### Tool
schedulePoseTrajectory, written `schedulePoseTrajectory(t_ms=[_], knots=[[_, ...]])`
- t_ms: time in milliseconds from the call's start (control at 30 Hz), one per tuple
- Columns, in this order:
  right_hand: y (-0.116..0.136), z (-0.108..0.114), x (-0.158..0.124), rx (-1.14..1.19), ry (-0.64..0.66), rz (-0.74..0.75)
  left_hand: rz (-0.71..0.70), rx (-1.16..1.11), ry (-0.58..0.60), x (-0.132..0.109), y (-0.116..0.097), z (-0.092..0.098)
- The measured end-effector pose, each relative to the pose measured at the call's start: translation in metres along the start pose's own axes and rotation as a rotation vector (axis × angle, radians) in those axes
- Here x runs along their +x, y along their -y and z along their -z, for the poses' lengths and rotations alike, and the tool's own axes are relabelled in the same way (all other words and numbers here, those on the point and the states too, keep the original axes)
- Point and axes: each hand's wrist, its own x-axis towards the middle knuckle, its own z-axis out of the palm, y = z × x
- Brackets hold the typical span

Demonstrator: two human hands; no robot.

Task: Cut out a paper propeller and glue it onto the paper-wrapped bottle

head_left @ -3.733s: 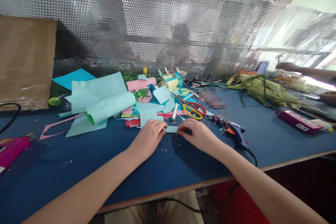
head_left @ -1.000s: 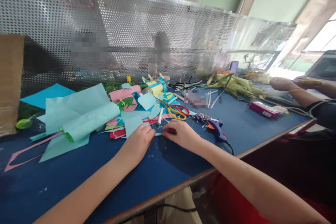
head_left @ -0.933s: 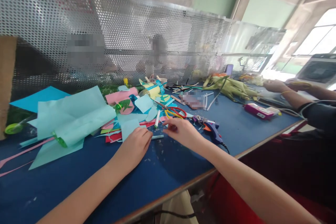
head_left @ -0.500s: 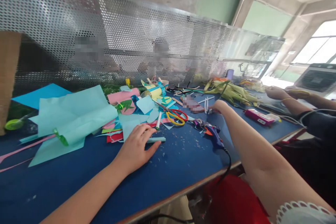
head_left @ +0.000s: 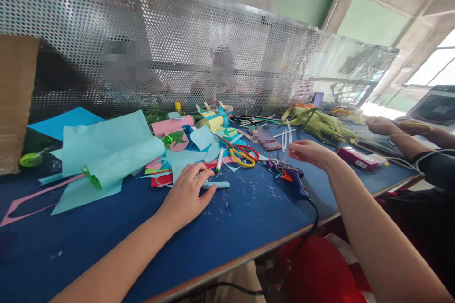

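Note:
My left hand [head_left: 188,194] rests on the blue table, fingers loosely curved and thumb apart, holding nothing. Just beyond its thumb lies a light-blue paper roll [head_left: 221,184], its near end hidden by the hand. A white marker [head_left: 219,159] and scissors [head_left: 243,155] with red and yellow handles are close by. Over the table to the right, my right hand [head_left: 308,152] pinches the lower end of a thin, whitish, slightly bent stick [head_left: 289,131] that points upward. Below that hand lies a blue glue gun [head_left: 293,181] with an orange trigger and black cord.
Left stand light-blue paper sheets [head_left: 113,147] around a green bottle. A yellow paper-wrapped bottle [head_left: 211,123], corn husks [head_left: 320,124] and a purple box [head_left: 357,157] lie farther back. A perforated metal screen [head_left: 185,42] runs behind. Another person's hands [head_left: 382,125] are at right.
My right hand has drawn back from the white sticks, with one now pinched and raised in its fingers. My left hand stays by the paper roll. The view has shifted slightly.

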Motion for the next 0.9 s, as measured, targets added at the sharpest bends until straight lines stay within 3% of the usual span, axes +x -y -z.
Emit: schedulePoseTrajectory(t_ms=[100,333,500,700,900], knots=[[-0.003,0.008,-0.032,0.089,0.097,-0.008,-0.004,0.005,0.003,0.0,-0.001,-0.001],[-0.005,0.013,-0.073,0.157,0.078,0.045,-0.029,0.034,-0.008,0.001,0.001,-0.006],[-0.012,0.012,-0.079,0.202,0.098,0.058,-0.029,0.04,-0.004,0.0,0.001,-0.005],[-0.024,0.019,-0.075,0.136,-0.178,0.152,-0.03,0.033,-0.011,-0.001,-0.002,-0.004],[-0.028,0.02,-0.067,-0.001,-0.193,0.137,-0.033,0.037,-0.007,-0.001,-0.002,-0.005]])
